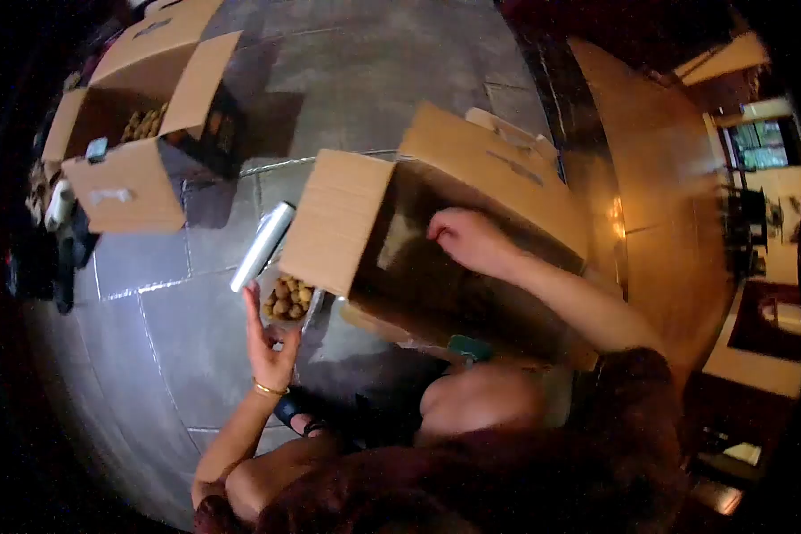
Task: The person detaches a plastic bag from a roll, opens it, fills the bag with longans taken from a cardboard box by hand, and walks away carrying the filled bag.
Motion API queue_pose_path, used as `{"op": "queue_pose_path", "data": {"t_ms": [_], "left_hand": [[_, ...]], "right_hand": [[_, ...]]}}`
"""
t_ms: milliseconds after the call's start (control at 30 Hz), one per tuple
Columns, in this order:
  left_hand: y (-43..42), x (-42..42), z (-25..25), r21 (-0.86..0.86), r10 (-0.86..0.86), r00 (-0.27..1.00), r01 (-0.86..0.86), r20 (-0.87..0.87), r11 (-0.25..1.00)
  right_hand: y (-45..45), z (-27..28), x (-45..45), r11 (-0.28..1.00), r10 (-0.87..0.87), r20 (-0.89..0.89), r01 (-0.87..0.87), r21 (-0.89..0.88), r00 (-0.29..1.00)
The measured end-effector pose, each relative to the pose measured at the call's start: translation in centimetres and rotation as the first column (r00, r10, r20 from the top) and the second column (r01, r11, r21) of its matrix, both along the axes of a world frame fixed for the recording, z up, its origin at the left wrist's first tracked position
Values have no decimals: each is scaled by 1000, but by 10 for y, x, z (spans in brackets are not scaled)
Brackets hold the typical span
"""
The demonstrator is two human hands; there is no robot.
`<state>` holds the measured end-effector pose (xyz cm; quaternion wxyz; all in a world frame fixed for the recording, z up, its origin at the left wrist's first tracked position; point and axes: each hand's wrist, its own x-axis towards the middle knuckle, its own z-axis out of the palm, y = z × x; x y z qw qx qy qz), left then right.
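My left hand (pixel 271 349) grips the near side of a small clear container (pixel 311 313), thumb and fingers spread around its edge. Round brown balls (pixel 285 299), perhaps food, fill the container. Beside it lies a long silver-white roll (pixel 263 247), which looks like wrap or foil. A large cardboard box (pixel 343 209) with its flaps open stands in front of me. Over its dark inside hangs my right hand (pixel 476 242), fingers curled closed; whatever they may hold is hidden. Shadow hides most of the box's inside.
Another open cardboard box (pixel 123 187) at the far left has more brown round things (pixel 144 123) inside. Grey stone tiles (pixel 151 347) make up the floor. A green piece (pixel 470 348) sits at the box's near edge, by my knee. Wooden furniture (pixel 659 178) rises at the right.
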<state>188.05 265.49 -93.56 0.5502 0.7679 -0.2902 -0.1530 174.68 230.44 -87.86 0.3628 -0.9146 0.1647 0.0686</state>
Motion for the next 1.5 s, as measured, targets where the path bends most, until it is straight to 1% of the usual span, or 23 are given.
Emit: {"op": "queue_pose_path", "data": {"t_ms": [67, 100, 133, 200, 233, 300, 367, 433, 467, 500, 533, 567, 633, 667, 700, 733, 767, 867, 933, 1067, 1233, 1367, 1500], "left_hand": [[-6, -3, 6, 4, 9, 999, -9, -44, 1000], [-8, -4, 6, 8, 22, 996, -21, -85, 1000], [-4, -5, -2, -16, 21, 997, -22, -80, 1000], [-5, -5, -2, 26, 47, 995, -45, -88, 999], [-5, -6, 1, 37, 49, 993, -46, -104, 998], [-3, -5, 1, 51, 38, 992, -32, -122, 998], [-10, -8, 4, 46, 62, 986, -56, -154, 997], [-13, -8, 9, 57, 42, 982, -32, -183, 998], [-15, -9, 10, 60, 33, 980, -21, -197, 998], [-16, -9, 10, 54, 35, 979, -25, -200, 998], [-17, -10, 7, 46, 37, 979, -28, -203, 999], [-18, -10, 5, 38, 39, 978, -32, -204, 999], [-18, -11, 0, 31, 36, 981, -30, -191, 999], [-18, -11, -3, 29, 35, 983, -30, -183, 999], [-19, -11, -4, 36, 17, 990, -12, -137, 999], [-19, -10, -5, 47, -1, 996, 6, -89, 999], [-18, -10, -4, 49, -1, 995, 6, -98, 999], [-18, -13, -1, 17, 33, 972, -30, -234, 999], [-15, -10, -13, 19, 11, 991, -8, -133, 1000], [-21, -12, -2, 2, 29, 984, -29, -173, 1000], [-15, -12, -3, 8, 27, 975, -26, -220, 1000], [-17, -12, 0, -11, 14, 984, -16, -176, 1000], [-18, -10, 2, 5, 5, 987, -4, -162, 1000]], "right_hand": [[-4, -66, -19, 955, 83, -307, -164, -246, 948], [2, -131, -23, 965, -245, -297, 201, -169, 923], [-5, -178, -33, 953, -288, -319, 304, 2, 903], [-5, -188, -30, 961, -20, -185, -32, -276, 983], [-4, -191, -27, 890, 134, -157, -188, -415, 979], [-7, -203, -24, 611, 441, -173, -435, -661, 881], [-15, -234, -25, 354, 463, -617, -771, -529, 636], [-19, -258, -35, 519, 388, -662, -746, -418, 641], [-23, -262, -45, 762, 282, -530, -523, -383, 799], [-29, -254, -55, 721, 301, -469, -520, -459, 831], [-34, -245, -65, 677, 318, -405, -505, -535, 857], [-39, -216, -75, 307, 486, -459, -636, -708, 744], [-40, -199, -87, 202, 490, -536, -687, -698, 688], [-37, -207, -93, 510, 366, -538, -647, -566, 759], [-34, -213, -96, 741, 239, -514, -497, -452, 824], [-32, -220, -99, 901, 82, -485, -273, -338, 871], [-26, -217, -103, 950, -16, -470, -133, -282, 883], [-1, -211, -102, 967, -70, -449, -51, -251, 891], [19, -206, -97, 962, -12, -435, -108, -250, 901], [48, -192, -81, 918, 245, -378, -339, -206, 893], [50, -197, -95, 759, 496, -154, -513, -400, 854], [18, -161, -112, 771, 441, -192, -480, -419, 877], [25, -112, -95, 780, 365, -479, -543, -311, 799]]}}
